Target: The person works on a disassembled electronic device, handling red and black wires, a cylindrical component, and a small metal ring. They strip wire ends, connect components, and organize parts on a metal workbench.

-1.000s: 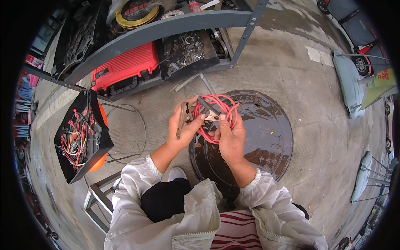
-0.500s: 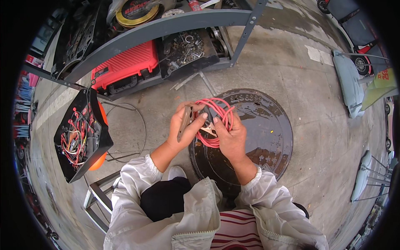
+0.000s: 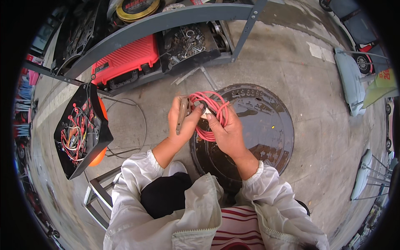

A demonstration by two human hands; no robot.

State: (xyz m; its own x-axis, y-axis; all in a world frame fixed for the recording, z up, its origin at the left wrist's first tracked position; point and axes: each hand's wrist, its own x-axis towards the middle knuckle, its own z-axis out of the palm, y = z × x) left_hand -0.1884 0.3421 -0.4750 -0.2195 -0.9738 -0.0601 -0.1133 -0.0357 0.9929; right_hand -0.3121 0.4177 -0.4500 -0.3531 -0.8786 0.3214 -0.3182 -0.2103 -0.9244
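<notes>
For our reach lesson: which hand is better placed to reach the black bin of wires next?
Probably the left hand: it is nearer the black bin than the right hand, though both hold the red cable.

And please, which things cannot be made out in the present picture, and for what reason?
In the head view:
Right hand: most fingers are hidden behind it and the red cable.
Pale metal piece: partly covered by thumbs; full shape unclear.
Red case: lid hides any contents.
Gold-rimmed disc: cut off by the upper edge.
Small metal parts: too small to tell apart.
</notes>
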